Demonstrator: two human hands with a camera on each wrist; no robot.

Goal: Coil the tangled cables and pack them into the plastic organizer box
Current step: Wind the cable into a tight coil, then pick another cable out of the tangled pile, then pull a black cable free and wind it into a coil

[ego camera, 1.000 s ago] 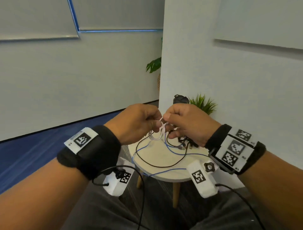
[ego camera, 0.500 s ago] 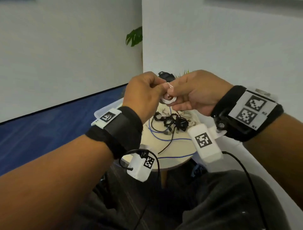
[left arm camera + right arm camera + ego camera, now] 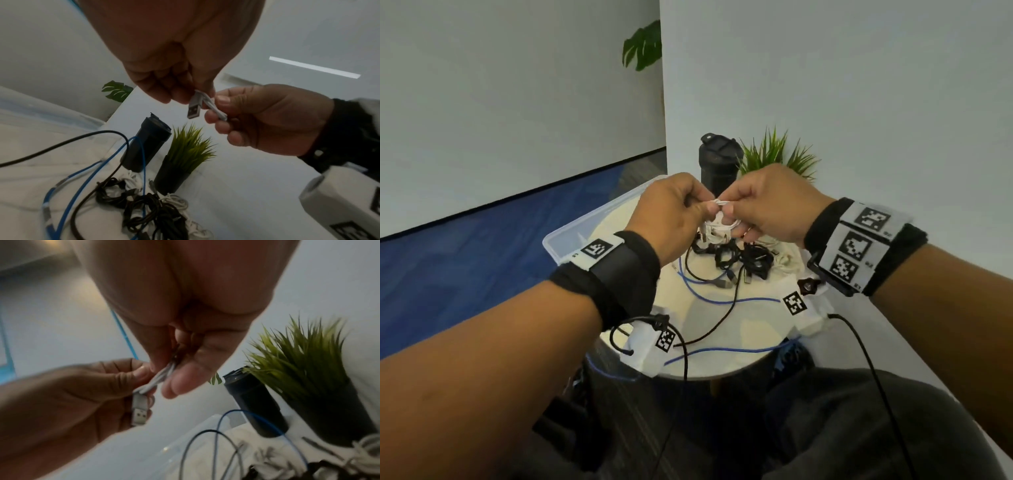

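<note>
Both hands meet above the small round table (image 3: 722, 349) and pinch a coiled white USB cable (image 3: 720, 224). My left hand (image 3: 674, 216) (image 3: 176, 84) holds it at the plug end; the grey USB plug (image 3: 194, 108) (image 3: 139, 410) hangs below the fingers. My right hand (image 3: 763, 205) (image 3: 185, 363) grips the bundled white strands (image 3: 162, 378) beside it. Under the hands lies a tangle of black cables (image 3: 739, 257) (image 3: 148, 211), with a blue cable (image 3: 722, 301) (image 3: 68, 183) and a long black cable (image 3: 719, 318) trailing toward me. The clear plastic organizer box (image 3: 585, 222) stands at the table's far left, partly behind my left wrist.
A dark tumbler (image 3: 717, 164) and a small green potted plant (image 3: 774, 156) stand at the back of the table against the white wall. More white cables (image 3: 787, 258) lie on the right of the tangle. Blue carpet spreads to the left.
The hands with the white coil have come lower and nearer the table. The camera view has shifted, so the tumbler and plant now show above the hands.
</note>
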